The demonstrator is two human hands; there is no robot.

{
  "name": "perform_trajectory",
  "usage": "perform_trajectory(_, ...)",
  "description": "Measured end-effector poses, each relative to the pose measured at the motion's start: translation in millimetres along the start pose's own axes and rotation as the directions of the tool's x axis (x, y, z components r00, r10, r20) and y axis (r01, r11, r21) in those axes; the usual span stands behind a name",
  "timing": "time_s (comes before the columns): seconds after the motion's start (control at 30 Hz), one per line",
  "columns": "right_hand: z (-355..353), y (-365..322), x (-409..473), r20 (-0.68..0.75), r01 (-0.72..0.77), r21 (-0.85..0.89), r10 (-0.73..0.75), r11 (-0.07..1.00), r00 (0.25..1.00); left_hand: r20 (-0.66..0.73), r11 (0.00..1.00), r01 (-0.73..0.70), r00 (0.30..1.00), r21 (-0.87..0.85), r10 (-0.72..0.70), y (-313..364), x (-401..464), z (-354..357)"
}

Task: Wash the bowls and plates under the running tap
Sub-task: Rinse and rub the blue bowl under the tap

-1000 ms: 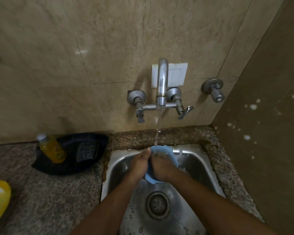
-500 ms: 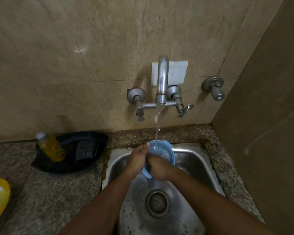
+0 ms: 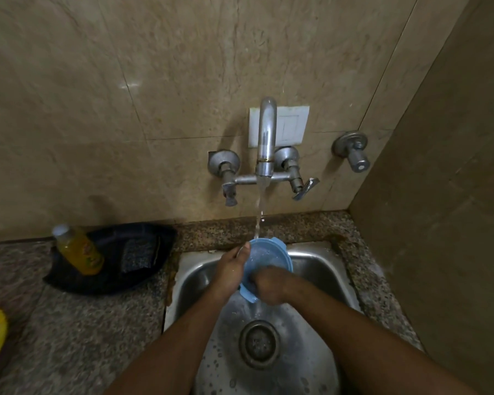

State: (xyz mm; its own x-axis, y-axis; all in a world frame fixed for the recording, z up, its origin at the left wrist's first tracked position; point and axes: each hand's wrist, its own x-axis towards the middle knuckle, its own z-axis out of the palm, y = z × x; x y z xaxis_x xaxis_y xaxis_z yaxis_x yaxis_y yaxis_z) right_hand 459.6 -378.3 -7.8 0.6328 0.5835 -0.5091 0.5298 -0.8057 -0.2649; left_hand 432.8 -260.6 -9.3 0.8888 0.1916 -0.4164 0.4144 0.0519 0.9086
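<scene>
Left grip (image 3: 231, 266) clamped on far-left rim of blue bowl (image 3: 271, 255), tilted over sink (image 3: 320, 269) under tap (image 3: 265, 138) stream, right grip (image 3: 268, 286) curled at near rim, rubbing inside, so closer for next scrub

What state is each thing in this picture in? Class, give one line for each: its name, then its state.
tap: running, its stream falls into the bowl.
blue bowl: tilted, held over the sink.
left hand: grips the bowl's rim.
right hand: inside the bowl, rubbing.
sink: wet, drain uncovered.
yellow bottle: capped, leaning in the black tray.
</scene>
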Motion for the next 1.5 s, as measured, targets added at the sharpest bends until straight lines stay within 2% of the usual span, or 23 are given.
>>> perform_trajectory(0.07,-4.8,0.4,0.1,-0.053,-0.103,-0.206,0.094,0.973,0.994,0.004,0.999,0.014,1.0,0.037,-0.014,-2.9,0.2,4.5)
perform_trajectory(0.1,-5.7,-0.2,3.1,-0.134,-0.117,-0.199,0.091,0.973,0.987,0.019,0.999,0.021,1.0,0.04,-0.022,-2.0,0.5,6.6)
perform_trajectory(0.17,-6.9,-3.8,7.0,-0.294,-0.034,-0.063,0.014,0.997,0.956,0.026,1.0,0.021,0.999,-0.013,-0.021,2.9,1.5,9.5)
perform_trajectory(0.23,-5.4,-7.8,8.1,-0.357,0.078,0.089,-0.042,0.993,0.933,-0.009,0.998,-0.012,1.0,-0.063,0.011,5.9,6.4,7.0)
perform_trajectory(0.33,1.2,-6.6,5.0,-0.264,0.163,0.252,-0.094,0.954,0.96,-0.054,0.998,-0.058,0.997,-0.032,0.056,9.3,10.9,0.4)
perform_trajectory(0.4,-3.9,-0.2,1.9,-0.158,0.132,0.143,-0.109,0.981,0.981,-0.048,0.997,-0.056,0.997,-0.052,0.053,9.6,9.5,-0.2)
perform_trajectory(0.47,-13.3,3.7,-0.9,-0.035,0.013,-0.064,-0.015,0.998,0.999,-0.02,0.997,-0.027,0.999,-0.073,0.025,10.3,6.0,3.1)
perform_trajectory(0.5,-16.4,4.5,-1.5,-0.039,-0.035,-0.154,0.03,0.987,0.999,-0.002,0.997,-0.021,1.0,-0.068,0.021,9.4,6.4,6.3)
perform_trajectory(0.57,-19.8,2.1,0.8,-0.188,-0.096,-0.225,0.053,0.97,0.981,0.042,0.999,-0.025,0.999,-0.034,0.027,7.9,6.4,11.7)
perform_trajectory(0.63,-17.1,-1.1,9.2,-0.342,-0.064,-0.116,0.02,0.991,0.939,0.043,0.999,-0.015,0.999,-0.049,0.017,9.3,5.7,13.6)
perform_trajectory(0.67,-15.8,-4.3,10.5,-0.362,-0.024,-0.06,0.0,0.998,0.932,0.028,0.998,-0.012,1.0,-0.061,0.014,10.3,5.7,12.2)
perform_trajectory(0.77,-8.9,-8.5,5.9,-0.3,0.118,0.213,-0.05,0.97,0.953,-0.002,0.995,-0.032,0.999,-0.098,0.032,11.7,8.3,5.2)
perform_trajectory(0.83,-3.0,-5.0,-3.7,-0.21,0.154,0.266,-0.099,0.952,0.973,-0.014,0.994,-0.04,0.999,-0.101,0.038,11.1,8.6,-0.9)
perform_trajectory(0.9,-2.9,3.8,-16.1,-0.161,0.135,0.041,-0.127,0.99,0.979,-0.013,0.993,-0.049,0.999,-0.107,0.047,9.3,6.6,-6.2)
perform_trajectory(0.97,-10.3,11.3,-33.1,-0.224,0.072,-0.239,-0.128,0.968,0.966,-0.006,0.992,-0.062,0.998,-0.114,0.061,9.2,5.2,-8.3)
perform_trajectory(1.03,-16.2,9.7,-47.0,-0.308,0.06,-0.348,-0.175,0.936,0.935,-0.009,0.992,-0.068,0.998,-0.109,0.068,12.8,4.0,-6.9)
perform_trajectory(1.1,-14.5,2.6,-51.6,-0.331,0.097,-0.328,-0.211,0.94,0.92,-0.044,0.994,-0.082,0.996,-0.071,0.079,18.8,4.6,-5.5)
perform_trajectory(1.2,-1.8,-4.9,-49.3,-0.26,0.158,-0.167,-0.198,0.973,0.945,-0.07,0.994,-0.103,0.992,0.033,0.105,19.8,7.5,-10.4)
perform_trajectory(1.27,8.1,1.6,-50.9,-0.305,0.176,-0.198,-0.231,0.964,0.924,-0.049,0.982,-0.165,0.984,0.09,0.17,17.7,7.6,-16.2)
perform_trajectory(1.33,14.3,14.7,-58.1,-0.441,0.173,-0.144,-0.22,0.974,0.87,-0.037,0.906,-0.289,0.948,0.31,0.315,15.7,6.6,-25.1)
perform_trajectory(1.37,17.6,22.2,-63.0,-0.54,0.163,-0.07,-0.175,0.984,0.823,-0.018,0.821,-0.33,0.924,0.465,0.382,14.0,4.8,-29.4)
perform_trajectory(1.43,22.2,34.0,-73.5,-0.683,0.112,0.105,-0.01,0.988,0.731,0.043,0.61,-0.37,0.875,0.701,0.482,9.0,-4.1,-35.9)
perform_trajectory(1.5,27.0,39.3,-75.2,-0.703,0.033,0.158,0.089,0.987,0.705,0.123,0.391,-0.403,0.81,0.828,0.574,1.0,-13.9,-40.1)
